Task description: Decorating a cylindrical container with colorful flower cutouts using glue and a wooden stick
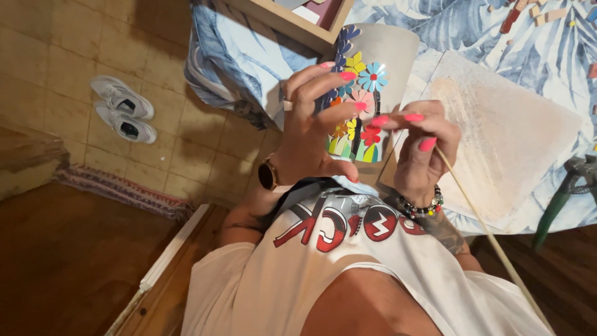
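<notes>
Pink-nailed fingers do all the work at this moment: our left hand (311, 134) wraps around the grey pot (379, 68), fingers spread across its flower-covered side, holding it up off the table and tilted toward us. Our right hand (423, 146) pinches a thin wooden stick (491, 236) between narrowed fingertips, its near end pressed at the coloured flower tiles (364, 106) low on the pot.

We judge that we are in the middle of setting or nudging a small tile piece into the flower pattern. The next move seems to call for a steady left grip and a light, precise touch from the stick, so the neighbouring pieces stay put.

Beyond the hands lies a pale board (516, 137) on the leaf-print tablecloth (547, 56), with green-handled pliers (569, 183) at its right edge. White sneakers (124, 109) sit well apart on the tiled floor (56, 56).
</notes>
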